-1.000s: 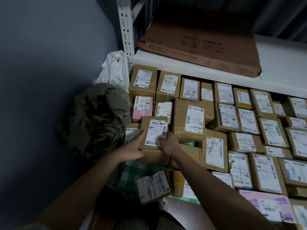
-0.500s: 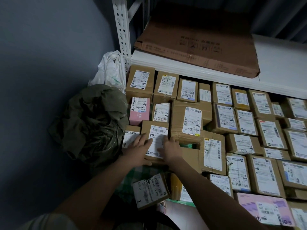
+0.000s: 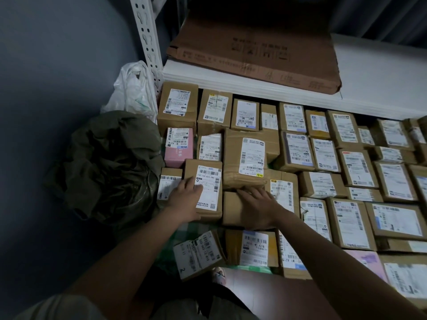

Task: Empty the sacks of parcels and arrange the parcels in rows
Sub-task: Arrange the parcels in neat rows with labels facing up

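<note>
Nearest, a labelled box (image 3: 198, 255) lies askew on green checked cloth (image 3: 184, 229), below both wrists, likely waiting its turn. Left hand (image 3: 184, 199) lies flat, fingers straight, on the white label of a brown parcel (image 3: 203, 188), seemingly pressing it into line. Right hand (image 3: 258, 204) spreads relaxed fingers over the plain box (image 3: 233, 209) alongside, steadying it. Beyond the fingertips, tight rows of parcels (image 3: 323, 155) run under the shelf (image 3: 369, 72). Left of the left fingers slumps an emptied-looking olive sack (image 3: 111, 162).

Both forearms are bare, a pale grey-beige short sleeve (image 3: 57, 306) shows at the left shoulder.
</note>
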